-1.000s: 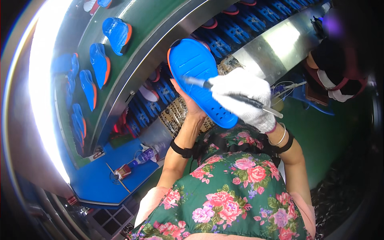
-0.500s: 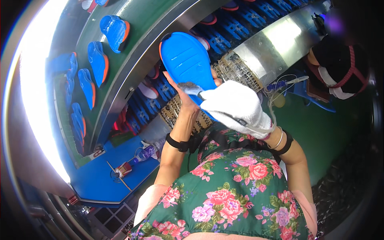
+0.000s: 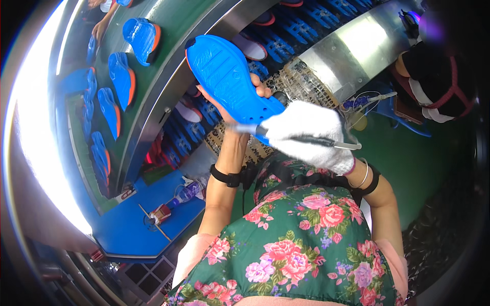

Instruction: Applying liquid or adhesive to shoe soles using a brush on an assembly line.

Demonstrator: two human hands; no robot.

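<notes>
My left hand (image 3: 224, 113) holds a blue shoe sole (image 3: 219, 71) from beneath, fingers curled over its right edge. The sole has a glossy, wet-looking face with crosswise grooves, small holes near its lower end and an orange rim. My right hand (image 3: 309, 132), in a white knit glove, is closed around a brush (image 3: 245, 128) with a dark handle and a pale rear end. The bristles are smeared by motion, close to the sole's lower left edge and in front of my left wrist. Whether they touch the sole, I cannot tell.
Several blue soles with orange rims stand on a green conveyor (image 3: 168, 51) at the left, behind a metal rail (image 3: 173, 94). Under it is a rack of blue holders (image 3: 280, 48) with shoes. A blue table (image 3: 132, 232) bears a bottle (image 3: 189, 193). Another person's arm (image 3: 102, 23) reaches in at upper left.
The sole has shifted left and slightly up, showing its holes. The brush has swung from the sole's face to its lower left edge. Another person's arm has appeared at upper left.
</notes>
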